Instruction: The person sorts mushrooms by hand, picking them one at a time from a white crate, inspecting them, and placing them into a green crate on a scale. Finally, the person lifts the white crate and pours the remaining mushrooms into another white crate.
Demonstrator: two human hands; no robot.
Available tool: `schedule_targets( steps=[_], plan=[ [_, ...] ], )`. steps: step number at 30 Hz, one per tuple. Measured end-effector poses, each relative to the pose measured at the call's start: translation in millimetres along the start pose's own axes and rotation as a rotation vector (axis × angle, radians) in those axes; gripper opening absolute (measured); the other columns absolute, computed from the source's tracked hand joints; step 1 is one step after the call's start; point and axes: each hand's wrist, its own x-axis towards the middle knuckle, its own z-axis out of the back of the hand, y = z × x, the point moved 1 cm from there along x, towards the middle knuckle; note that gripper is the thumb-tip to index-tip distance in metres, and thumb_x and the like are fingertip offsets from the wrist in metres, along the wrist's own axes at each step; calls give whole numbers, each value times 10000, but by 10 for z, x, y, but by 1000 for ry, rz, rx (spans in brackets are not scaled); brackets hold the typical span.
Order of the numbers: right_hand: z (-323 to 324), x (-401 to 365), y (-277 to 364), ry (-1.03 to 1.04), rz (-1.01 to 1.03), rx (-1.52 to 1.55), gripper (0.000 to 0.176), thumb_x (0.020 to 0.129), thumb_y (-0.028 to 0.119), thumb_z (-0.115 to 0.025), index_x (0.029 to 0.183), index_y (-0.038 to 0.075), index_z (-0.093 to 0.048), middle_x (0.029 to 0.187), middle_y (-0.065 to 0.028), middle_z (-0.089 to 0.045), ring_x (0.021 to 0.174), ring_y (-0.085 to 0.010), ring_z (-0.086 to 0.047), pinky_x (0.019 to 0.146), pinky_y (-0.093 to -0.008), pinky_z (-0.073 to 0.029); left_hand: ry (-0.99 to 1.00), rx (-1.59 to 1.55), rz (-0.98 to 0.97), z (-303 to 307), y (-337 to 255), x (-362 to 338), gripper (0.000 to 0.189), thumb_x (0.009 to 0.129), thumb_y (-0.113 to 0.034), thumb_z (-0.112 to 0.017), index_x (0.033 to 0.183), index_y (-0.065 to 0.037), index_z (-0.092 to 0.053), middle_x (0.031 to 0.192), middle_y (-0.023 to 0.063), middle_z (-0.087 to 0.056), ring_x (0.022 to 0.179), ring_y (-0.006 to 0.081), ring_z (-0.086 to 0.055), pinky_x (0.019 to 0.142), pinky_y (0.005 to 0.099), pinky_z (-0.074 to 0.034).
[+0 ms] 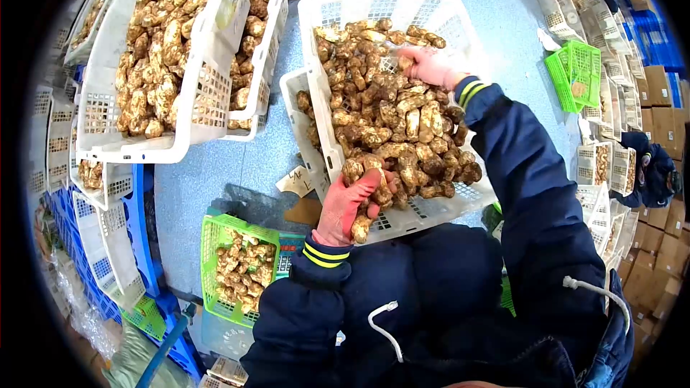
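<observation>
A white plastic basket (392, 1) in front of me holds a heap of brown-and-cream, soil-stained mushrooms (413, 122). At its near left corner, my left hand (343, 210) in a pinkish-red glove is closed around several mushrooms; one mushroom (361, 228) pokes out below the fingers. My right hand (433, 67), in a paler pink glove, reaches over the far right part of the heap. Its fingers are bent together at the mushrooms, and what lies between them is not clear. Below left stands a green basket (208, 262) of smaller mushrooms.
Large white crates (188, 122) of mushrooms stand at the left, on a blue rack (147, 237). A paper tag (296, 181) lies beside the main basket. Green baskets (575, 75), more white crates and cardboard boxes (658, 86) line the right. Another person (650, 172) is there.
</observation>
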Motion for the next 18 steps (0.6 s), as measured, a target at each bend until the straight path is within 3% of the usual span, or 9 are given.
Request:
schedule_targets(
  steps=[2, 4, 5, 7, 9, 13, 15, 17, 18],
  plan=[
    [123, -41, -174, -101, 148, 441, 524, 801, 150, -589, 1280, 77, -388, 1188, -85, -509, 1021, -191, -521, 862, -310, -425, -14, 19, -18, -21, 3, 13, 295, 871, -200, -529, 1085, -2, -484, 873, 79, -570, 711, 122, -584, 456, 174, -453],
    [241, -267, -101, 53, 41, 1264, 467, 845, 102, -542, 1274, 19, -376, 1173, -60, -494, 1041, -156, -501, 920, -290, -412, 55, -31, 30, 14, 21, 64, 313, 870, -208, -534, 1115, -27, -463, 876, 69, -563, 724, 130, -581, 482, 188, -462],
    [293, -329, -107, 179, 58, 1474, 461, 855, 90, -527, 1280, 21, -363, 1235, -78, -432, 1066, -188, -497, 943, -302, -409, 21, -55, 43, -9, 25, 71, 319, 869, -201, -535, 1129, -36, -453, 891, 67, -560, 727, 130, -578, 470, 191, -457],
    [339, -412, -58, 207, 80, 1515, 457, 878, 123, -492, 1297, 30, -334, 1208, -114, -456, 1054, -228, -522, 902, -316, -443, -17, -75, 56, -40, 16, 54, 327, 867, -194, -537, 1143, -45, -444, 907, 65, -557, 731, 131, -575, 458, 195, -452],
    [346, -439, -53, 195, 114, 1516, 453, 888, 139, -476, 1302, 33, -325, 1173, -124, -490, 1037, -235, -537, 885, -320, -455, 67, -237, -24, -15, 47, 38, 346, 861, -166, -540, 1170, -61, -424, 939, 60, -550, 762, 130, -569, 447, 199, -443],
    [366, -481, -96, 274, 68, 1539, 421, 903, 200, -453, 1274, 23, -362, 1070, -185, -565, 991, -249, -570, 842, -303, -490, 52, -43, -18, 63, 81, 71, 409, 849, -117, -542, 1227, -79, -391, 966, 55, -549, 796, 132, -567, 458, 179, -435],
    [380, -523, -35, 298, 43, 1546, 422, 902, 217, -458, 1266, 22, -372, 1057, -188, -571, 985, -244, -573, 833, -295, -495, 33, -123, 2, 24, 27, 38, 415, 850, -111, -538, 1235, -79, -385, 978, 55, -551, 807, 133, -568, 460, 177, -436],
    [442, -556, 43, 148, -146, 1525, 447, 904, 284, -451, 1272, 46, -366, 1027, -180, -586, 950, -231, -585, 826, -318, -484, 42, -229, 13, 20, 24, 29, 414, 859, -110, -528, 1244, -79, -378, 1004, 58, -554, 842, 141, -570, 466, 173, -445],
    [438, -495, -11, 61, -119, 1543, 465, 894, 310, -468, 1248, 20, -384, 1056, -193, -570, 919, -233, -598, 800, -308, -497, 44, -230, 14, 8, 28, 26, 414, 859, -110, -528, 1244, -79, -378, 1004, 58, -554, 842, 141, -570, 466, 173, -445]
  ],
)
